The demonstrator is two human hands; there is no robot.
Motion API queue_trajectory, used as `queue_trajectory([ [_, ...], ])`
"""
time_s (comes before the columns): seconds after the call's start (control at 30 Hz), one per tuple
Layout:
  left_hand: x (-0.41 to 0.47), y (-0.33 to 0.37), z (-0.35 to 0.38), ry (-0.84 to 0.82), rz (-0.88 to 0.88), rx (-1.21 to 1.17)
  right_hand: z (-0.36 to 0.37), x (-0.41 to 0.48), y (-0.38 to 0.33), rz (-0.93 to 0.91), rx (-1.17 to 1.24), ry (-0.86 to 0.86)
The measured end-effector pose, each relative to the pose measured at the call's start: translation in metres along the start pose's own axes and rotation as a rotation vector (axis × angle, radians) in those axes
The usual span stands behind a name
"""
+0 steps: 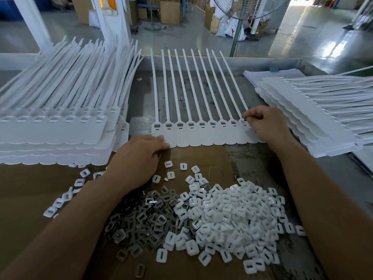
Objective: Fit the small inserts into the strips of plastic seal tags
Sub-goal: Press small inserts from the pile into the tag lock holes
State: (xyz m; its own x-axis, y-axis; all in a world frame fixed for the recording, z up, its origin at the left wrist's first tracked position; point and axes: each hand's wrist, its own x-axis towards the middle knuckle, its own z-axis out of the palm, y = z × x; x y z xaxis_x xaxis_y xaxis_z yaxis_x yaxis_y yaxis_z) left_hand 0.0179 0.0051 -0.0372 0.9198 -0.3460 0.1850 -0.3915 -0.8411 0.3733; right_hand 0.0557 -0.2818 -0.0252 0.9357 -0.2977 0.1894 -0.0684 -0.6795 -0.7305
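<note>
A white strip of joined seal tags [201, 136] lies flat in the middle of the bench, tails pointing away from me. Most of its square pockets hold a grey insert. My right hand [266, 124] pinches a small dark metal insert [245, 118] over the pocket at the strip's right end. My left hand [139, 158] rests palm down, fingertips pressing the strip's near left corner. In front of me lie a heap of grey metal inserts [145, 217] and a larger heap of white plastic caps [232, 215] on brown cardboard [40, 188].
A tall stack of tag strips [60, 126] fills the left of the bench. Another stack [314, 110] lies at the right, tails pointing right. A few caps are scattered near my left wrist. A fan stand [238, 31] rises behind the bench.
</note>
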Motion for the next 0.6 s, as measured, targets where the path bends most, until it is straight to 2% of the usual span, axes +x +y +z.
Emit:
queue_trajectory([
  [0.27, 0.0, 0.001, 0.0, 0.008, 0.0, -0.004, 0.001, 0.011, 0.001, 0.05, -0.067, -0.099],
  [0.6, -0.001, 0.001, -0.001, 0.012, 0.002, -0.011, 0.001, 0.017, 0.003, 0.079, -0.096, -0.111],
])
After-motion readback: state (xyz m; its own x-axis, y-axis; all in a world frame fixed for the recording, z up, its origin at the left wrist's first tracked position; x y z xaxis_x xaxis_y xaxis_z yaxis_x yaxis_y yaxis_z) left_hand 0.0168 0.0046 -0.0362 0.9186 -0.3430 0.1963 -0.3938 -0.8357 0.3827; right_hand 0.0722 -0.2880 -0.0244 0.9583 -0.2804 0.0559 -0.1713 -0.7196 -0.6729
